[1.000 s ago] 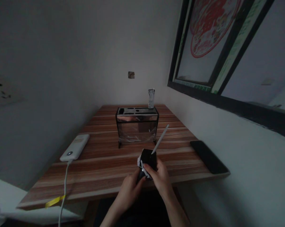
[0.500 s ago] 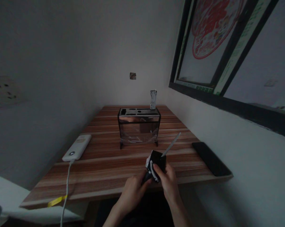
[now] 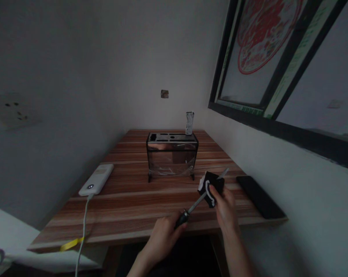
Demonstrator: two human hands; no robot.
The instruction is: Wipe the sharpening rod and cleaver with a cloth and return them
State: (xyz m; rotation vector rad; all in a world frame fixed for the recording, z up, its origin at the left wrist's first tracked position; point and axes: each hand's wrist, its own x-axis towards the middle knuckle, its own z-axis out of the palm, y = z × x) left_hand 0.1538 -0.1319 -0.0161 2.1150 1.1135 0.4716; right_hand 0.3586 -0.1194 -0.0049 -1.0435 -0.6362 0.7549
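wood-grain table (image 3: 127, 196) | left hand (image 3: 166, 231): slim rod (image 3: 197, 202) | right hand (image 3: 226, 207): angular piece (image 3: 213, 180)

left hand (image 3: 164, 232) and right hand (image 3: 226, 206) apart, each gripping
left lower, fingers (image 3: 171, 220) curled; right higher and farther out, thumb (image 3: 215, 192) angled up-left; both forearms (image 3: 238, 246) reach in from below

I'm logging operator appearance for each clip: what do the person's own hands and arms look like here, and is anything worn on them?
The left hand and right hand are ungloved. Both forearms are bare where visible; no sleeve, watch or cable shows.
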